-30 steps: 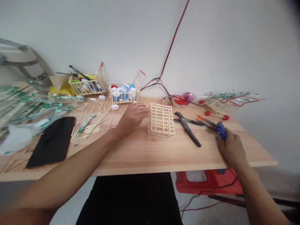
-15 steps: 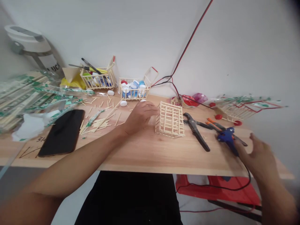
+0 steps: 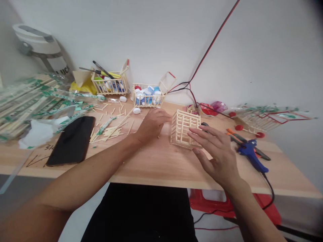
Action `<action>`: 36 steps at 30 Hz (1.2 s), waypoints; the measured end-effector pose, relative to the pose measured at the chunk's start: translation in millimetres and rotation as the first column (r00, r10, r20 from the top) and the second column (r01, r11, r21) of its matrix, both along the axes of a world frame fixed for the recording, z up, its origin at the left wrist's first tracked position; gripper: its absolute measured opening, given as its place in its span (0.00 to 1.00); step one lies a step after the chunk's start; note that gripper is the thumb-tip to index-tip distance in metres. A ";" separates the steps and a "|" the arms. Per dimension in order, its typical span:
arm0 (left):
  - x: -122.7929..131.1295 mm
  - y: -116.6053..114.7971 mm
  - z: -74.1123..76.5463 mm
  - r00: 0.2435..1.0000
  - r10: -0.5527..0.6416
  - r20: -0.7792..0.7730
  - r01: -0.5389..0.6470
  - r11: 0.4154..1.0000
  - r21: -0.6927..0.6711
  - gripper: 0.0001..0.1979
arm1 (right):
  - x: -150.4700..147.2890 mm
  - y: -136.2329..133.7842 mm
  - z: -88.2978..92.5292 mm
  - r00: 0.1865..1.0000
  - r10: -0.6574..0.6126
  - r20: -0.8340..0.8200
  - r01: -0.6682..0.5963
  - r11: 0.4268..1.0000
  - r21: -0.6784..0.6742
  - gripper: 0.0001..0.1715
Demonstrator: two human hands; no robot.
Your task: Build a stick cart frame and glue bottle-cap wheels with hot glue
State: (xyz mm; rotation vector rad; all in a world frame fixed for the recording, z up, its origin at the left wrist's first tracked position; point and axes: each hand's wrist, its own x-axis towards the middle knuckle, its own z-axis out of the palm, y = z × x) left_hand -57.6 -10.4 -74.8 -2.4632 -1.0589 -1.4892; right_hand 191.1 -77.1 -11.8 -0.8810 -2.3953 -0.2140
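Stick cage (image 3: 184, 132) near basket (image 3: 149, 101) of caps (image 3: 145, 93)

Let go of glue gun (image 3: 250, 153), crossed to stick cage (image 3: 183, 129).
Swung right hand (image 3: 217, 154) leftward to cage's right side, fingers spread; left glue gun lying flat on table (image 3: 161, 168), apart from hand.

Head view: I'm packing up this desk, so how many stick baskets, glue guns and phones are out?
Stick baskets: 4, the rightmost under plastic wrap
Glue gun: 1
Phone: 1
Total: 6
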 end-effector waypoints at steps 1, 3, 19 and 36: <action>-0.2 0.3 -0.4 1.000 -0.004 -0.002 0.004 1.000 -0.004 0.15 | -0.5 1.4 -1.5 1.000 0.001 0.024 -0.001 1.000 0.004 0.24; -0.4 0.6 -1.4 1.000 -0.012 -0.006 0.012 1.000 -0.007 0.15 | -0.7 3.1 -3.0 0.998 0.002 0.063 -0.003 1.000 0.005 0.24; -1.2 0.7 -3.8 1.000 -0.022 -0.016 0.021 0.999 -0.037 0.15 | 2.9 4.9 -7.9 0.982 0.067 0.176 -0.057 0.996 -0.062 0.24; -2.6 3.1 -5.8 1.000 -0.009 -0.026 0.009 1.000 -0.003 0.14 | -0.1 8.8 -6.6 0.982 0.079 0.170 -0.075 0.997 -0.029 0.21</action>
